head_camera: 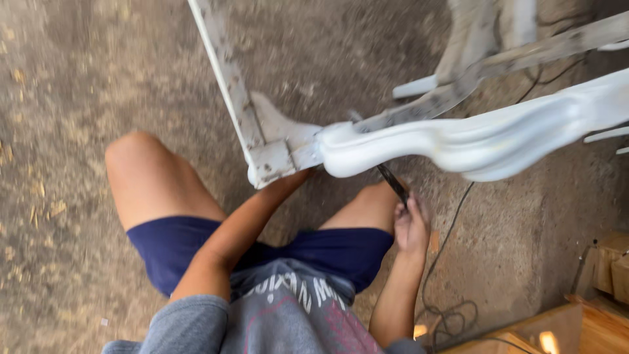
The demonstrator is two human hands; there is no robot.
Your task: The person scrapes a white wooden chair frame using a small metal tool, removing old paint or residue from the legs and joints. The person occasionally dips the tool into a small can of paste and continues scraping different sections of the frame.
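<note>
The person is sitting over a dusty floor [72, 98], with a white-painted furniture frame [262, 141] lying across the knees. A carved white leg [472, 141] is running from the frame's corner joint out to the right. The right hand [411, 226] is closing its fingers around a thin dark tool [392, 182], whose tip is reaching up under the leg near the joint. The left hand [303, 176] is reaching beneath the frame's corner and is mostly hidden there, so its fingers' state cannot be told. A black cable [445, 262] is trailing along the floor to the right.
</note>
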